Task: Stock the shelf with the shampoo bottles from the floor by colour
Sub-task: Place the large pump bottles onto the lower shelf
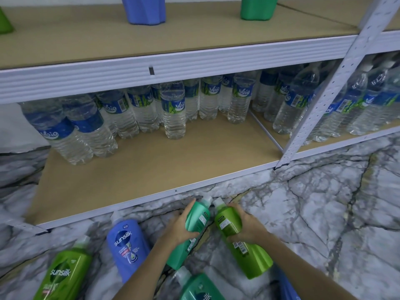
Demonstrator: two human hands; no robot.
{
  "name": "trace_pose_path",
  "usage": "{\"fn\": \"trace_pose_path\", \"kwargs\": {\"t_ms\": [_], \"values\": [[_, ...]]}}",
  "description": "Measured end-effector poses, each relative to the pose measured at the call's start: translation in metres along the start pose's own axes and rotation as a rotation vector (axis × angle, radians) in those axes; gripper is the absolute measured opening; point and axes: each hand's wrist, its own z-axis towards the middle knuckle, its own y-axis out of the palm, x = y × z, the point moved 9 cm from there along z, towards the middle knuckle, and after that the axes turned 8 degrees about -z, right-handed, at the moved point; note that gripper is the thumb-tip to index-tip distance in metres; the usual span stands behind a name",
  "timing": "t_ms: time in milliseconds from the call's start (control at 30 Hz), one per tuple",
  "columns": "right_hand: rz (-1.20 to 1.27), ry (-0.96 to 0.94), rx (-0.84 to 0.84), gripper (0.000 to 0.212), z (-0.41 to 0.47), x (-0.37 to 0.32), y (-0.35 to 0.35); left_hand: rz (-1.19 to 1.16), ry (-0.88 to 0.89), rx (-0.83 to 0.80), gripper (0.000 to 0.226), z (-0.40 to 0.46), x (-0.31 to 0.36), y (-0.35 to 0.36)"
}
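At the bottom centre of the frame our left hand (180, 226) is wrapped around a teal shampoo bottle (190, 229), and our right hand (246, 227) is clamped on a lime-green shampoo bottle (238, 237). Both bottles point their white caps toward the front edge of the lowest shelf (151, 169), just beside it on the marble floor (324, 202). To the lower left lie a blue bottle (126, 241) and another lime-green bottle (65, 271), with a second teal bottle (199, 286) at the bottom edge, between our forearms. The lowest shelf has a wide bare strip along its front; water bottles (173, 109) crowd its back and left side. On the upper shelf (86, 40), a blue bottle base (144, 9) and a green bottle base (258, 7) stand well apart, with open board between and in front. A white upright post (337, 83) slants down the right side.
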Motion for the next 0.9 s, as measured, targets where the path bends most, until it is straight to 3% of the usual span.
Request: {"fn": "trace_pose_path", "kwargs": {"t_ms": [100,267,367,533,700,900], "values": [[0.053,0.025,0.075,0.097,-0.010,0.005,-0.008,0.114,0.035,0.087,0.104,-0.012,0.009,-0.004],[0.142,0.063,0.243,0.093,-0.030,0.012,-0.030,0.106,0.096,0.183,0.108,-0.034,0.027,-0.017],[0.243,0.062,0.390,0.090,-0.044,0.011,-0.050,0.068,0.224,0.267,0.103,-0.042,0.055,-0.033],[0.407,0.065,0.652,0.088,-0.078,0.008,-0.104,0.012,0.466,0.390,0.096,-0.062,0.131,-0.065],[0.424,0.049,0.806,0.086,-0.128,-0.005,-0.177,-0.081,0.617,0.474,0.093,-0.090,0.214,-0.098],[0.396,0.049,0.962,0.085,-0.187,-0.028,-0.266,-0.060,0.762,0.450,0.088,-0.129,0.304,-0.130]]}}
